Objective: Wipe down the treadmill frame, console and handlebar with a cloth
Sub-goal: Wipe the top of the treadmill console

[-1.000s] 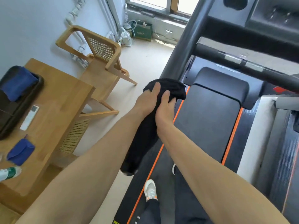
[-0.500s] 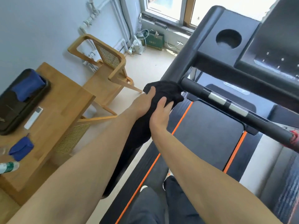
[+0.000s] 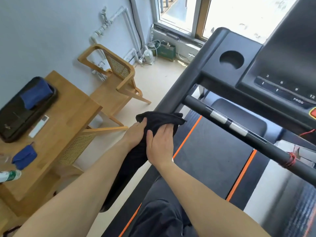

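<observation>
Fingers of the right hand [image 3: 159, 144] lie flat and slightly spread, pressing the black cloth [image 3: 159, 123] against the left upright [image 3: 184, 82] of the treadmill frame; the thumb points up along the cloth's inner fold. Left hand [image 3: 135, 135] sits just beside it on the outer side, fingers curled into the bunched fabric, gripping it. Cloth is wrapped around the upright just below where the handlebar [image 3: 239, 132] joins it; its loose tail hangs down between the two forearms toward the floor. Handlebar runs diagonally to the lower right, with two silver sensor plates [image 3: 228, 123] near its upper end and red cord [image 3: 291, 159] wound around it farther down. Above it, the console [image 3: 282, 65] carries a round cup recess [image 3: 231, 59], and numbered keys are visible at right. Black belt [image 3: 212, 151] with orange edge stripes lies below the bar; the person's dark trouser leg shows at bottom centre. Off to the left stands a wooden table [image 3: 68, 117], holding a black tray [image 3: 18, 117] with a blue cloth on it, a white remote [image 3: 39, 125], a second blue cloth [image 3: 24, 157] and a bottle [image 3: 9, 175] at the frame edge. A wooden chair [image 3: 116, 79] with a cane back stands beyond the table, near the wall pipes and window.
</observation>
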`<state>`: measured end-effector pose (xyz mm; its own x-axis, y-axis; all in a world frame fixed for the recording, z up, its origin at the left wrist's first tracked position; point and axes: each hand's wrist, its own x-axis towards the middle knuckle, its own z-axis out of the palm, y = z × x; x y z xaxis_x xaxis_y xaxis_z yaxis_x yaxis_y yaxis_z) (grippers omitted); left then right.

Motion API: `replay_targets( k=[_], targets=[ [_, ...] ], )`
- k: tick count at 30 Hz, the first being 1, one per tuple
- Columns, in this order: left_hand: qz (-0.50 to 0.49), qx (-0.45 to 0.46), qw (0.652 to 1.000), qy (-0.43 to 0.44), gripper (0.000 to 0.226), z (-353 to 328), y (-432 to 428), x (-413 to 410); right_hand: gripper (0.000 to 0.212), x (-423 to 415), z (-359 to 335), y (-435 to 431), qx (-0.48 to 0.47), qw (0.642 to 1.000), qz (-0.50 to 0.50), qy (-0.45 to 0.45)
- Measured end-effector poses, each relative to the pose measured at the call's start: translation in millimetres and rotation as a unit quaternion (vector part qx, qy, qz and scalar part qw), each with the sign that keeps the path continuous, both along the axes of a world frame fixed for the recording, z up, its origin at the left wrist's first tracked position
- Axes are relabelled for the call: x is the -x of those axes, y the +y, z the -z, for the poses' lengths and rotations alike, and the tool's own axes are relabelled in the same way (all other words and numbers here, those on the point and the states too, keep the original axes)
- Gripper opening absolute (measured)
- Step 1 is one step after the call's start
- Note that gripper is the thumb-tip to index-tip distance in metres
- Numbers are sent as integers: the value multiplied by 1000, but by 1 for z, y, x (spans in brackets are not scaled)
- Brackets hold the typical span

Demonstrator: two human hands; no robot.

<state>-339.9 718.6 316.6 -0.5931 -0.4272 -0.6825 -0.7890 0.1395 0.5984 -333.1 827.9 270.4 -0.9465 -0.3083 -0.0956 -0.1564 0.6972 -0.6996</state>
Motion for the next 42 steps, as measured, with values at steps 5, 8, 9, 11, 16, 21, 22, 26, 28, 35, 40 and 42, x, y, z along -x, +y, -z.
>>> replay_targets(
  k=[5, 8, 9, 11, 16, 21, 22, 26, 28, 35, 40, 42],
  targets=[
    [32, 1, 999, -3, 50, 6, 1, 50, 54, 59, -16, 0, -127, 984, -45, 119],
    [27, -42, 999, 0, 41, 2, 5, 90, 58, 111, -26, 0, -136, 979, -31, 147],
    [17, -70, 997, -1, 39, 3, 6, 105, 59, 130, -28, 2, -143, 976, -31, 159],
    [8, -124, 992, 1, 40, -2, 9, 135, 60, 169, -31, 9, -172, 969, -36, 175],
    [39, -158, 986, 29, 49, -5, 25, 224, 66, 267, -38, 28, -251, 958, -34, 136],
    [52, -188, 979, 56, 55, -4, 40, 320, 66, 358, -48, 40, -275, 955, -2, 109],
    [55, -196, 977, 65, 54, -4, 43, 336, 66, 376, -49, 43, -275, 956, 2, 102],
    [72, -236, 964, 98, 45, -5, 53, 400, 62, 438, -48, 52, -295, 950, 42, 96],
    [78, -239, 962, 109, 47, -2, 57, 423, 56, 458, -47, 55, -323, 942, 56, 75],
    [235, -30, 962, 136, 59, -10, 65, 395, 70, 405, -47, 77, -345, 929, 105, 86],
    [332, 279, 874, 217, 51, 4, 87, 343, 79, 333, -52, 110, -394, 905, 153, 47],
    [378, 334, 835, 222, 61, 9, 88, 351, 80, 333, -50, 109, -404, 901, 152, 45]
  ],
)
